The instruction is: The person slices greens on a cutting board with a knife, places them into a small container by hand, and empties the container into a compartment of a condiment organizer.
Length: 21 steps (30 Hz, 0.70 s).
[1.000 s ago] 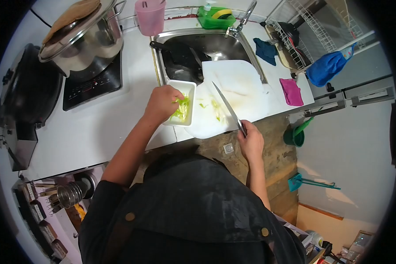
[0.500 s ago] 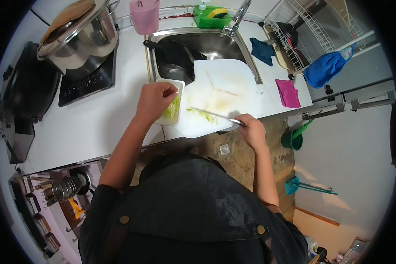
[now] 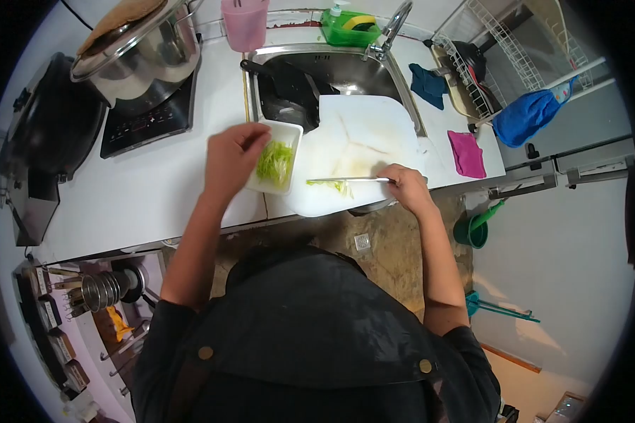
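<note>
My right hand [image 3: 406,187] grips a knife [image 3: 353,179] by its handle. The blade lies low across the white cutting board [image 3: 360,141], with shredded green leaf vegetable [image 3: 342,188] along its near side. On the left, my left hand [image 3: 231,156] hovers at the side of a white rectangular container [image 3: 296,141]. Its thumb and forefinger are curved with a gap between them, and I see nothing held there. Inside the container sits a heap of pale green shreds [image 3: 275,163]. The hand covers part of the container's left side.
Behind the board, the sink [image 3: 353,67] holds a black pan [image 3: 286,92]. A large steel pot [image 3: 144,63] stands on an induction cooker [image 3: 152,123] at left. A pink cloth [image 3: 466,154] lies right of the board, below a dish rack [image 3: 466,77]. The counter edge runs close to my body.
My left hand has drawn back left from over the container, uncovering more green shreds. The knife has turned to lie nearly level across the view. The camera view has shifted slightly.
</note>
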Motion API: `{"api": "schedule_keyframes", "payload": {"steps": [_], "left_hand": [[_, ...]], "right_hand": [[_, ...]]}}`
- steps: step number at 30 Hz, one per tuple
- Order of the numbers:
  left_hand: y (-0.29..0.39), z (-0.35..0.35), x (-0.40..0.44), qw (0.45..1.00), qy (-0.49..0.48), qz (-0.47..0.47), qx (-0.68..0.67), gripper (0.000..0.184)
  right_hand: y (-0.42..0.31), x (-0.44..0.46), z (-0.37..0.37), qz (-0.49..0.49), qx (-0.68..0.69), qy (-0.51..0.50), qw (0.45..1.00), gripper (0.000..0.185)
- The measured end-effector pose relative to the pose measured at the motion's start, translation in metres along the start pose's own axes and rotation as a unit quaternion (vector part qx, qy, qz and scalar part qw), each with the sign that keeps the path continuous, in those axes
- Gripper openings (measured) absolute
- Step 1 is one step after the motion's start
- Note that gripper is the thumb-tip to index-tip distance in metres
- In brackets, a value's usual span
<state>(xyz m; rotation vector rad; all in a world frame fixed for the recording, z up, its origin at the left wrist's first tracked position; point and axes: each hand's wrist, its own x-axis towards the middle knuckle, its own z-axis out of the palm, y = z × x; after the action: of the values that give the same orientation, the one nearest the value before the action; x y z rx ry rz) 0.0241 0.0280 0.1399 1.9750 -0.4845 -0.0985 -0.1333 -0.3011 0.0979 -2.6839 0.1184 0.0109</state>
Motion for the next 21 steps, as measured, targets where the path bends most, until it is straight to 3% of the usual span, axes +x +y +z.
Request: {"api": "schedule_keyframes", "payload": {"steps": [2, 3, 5, 7, 8, 10, 17, 20, 21], "left_hand": [[0.006, 0.02, -0.019, 0.998, -0.046, 0.047, -0.017, 0.015], [0.007, 0.034, -0.028, 0.982, -0.079, 0.167, 0.039, 0.014], [-0.005, 0.068, -0.05, 0.949, -0.204, 0.201, 0.13, 0.024], [-0.004, 0.093, -0.071, 0.955, -0.213, 0.122, 0.166, 0.036], [-0.011, 0.104, -0.076, 0.954, -0.216, 0.125, 0.165, 0.036], [-0.028, 0.124, -0.084, 0.878, -0.057, 0.217, 0.424, 0.044], [-0.045, 0.142, -0.085, 0.867, -0.076, 0.182, 0.458, 0.048], [-0.039, 0.137, -0.079, 0.875, -0.131, 0.178, 0.431, 0.051], [-0.039, 0.139, -0.078, 0.905, -0.126, 0.183, 0.363, 0.05]], "right_hand": [[0.005, -0.009, -0.002, 0.009, -0.002, -0.006, 1.0, 0.031], [0.01, -0.013, 0.002, 0.023, 0.023, 0.035, 0.999, 0.031], [0.013, -0.019, 0.007, 0.04, 0.047, 0.077, 0.995, 0.031], [0.01, -0.023, 0.01, 0.086, -0.003, 0.087, 0.992, 0.032], [0.009, -0.027, 0.011, 0.09, -0.003, 0.09, 0.992, 0.032], [0.006, -0.038, 0.013, 0.084, 0.008, 0.074, 0.994, 0.033], [-0.004, -0.063, 0.019, 0.119, 0.009, 0.119, 0.986, 0.035], [-0.008, -0.07, 0.028, 0.136, -0.024, 0.137, 0.981, 0.036], [-0.011, -0.075, 0.032, 0.148, -0.028, 0.124, 0.981, 0.035]]}}
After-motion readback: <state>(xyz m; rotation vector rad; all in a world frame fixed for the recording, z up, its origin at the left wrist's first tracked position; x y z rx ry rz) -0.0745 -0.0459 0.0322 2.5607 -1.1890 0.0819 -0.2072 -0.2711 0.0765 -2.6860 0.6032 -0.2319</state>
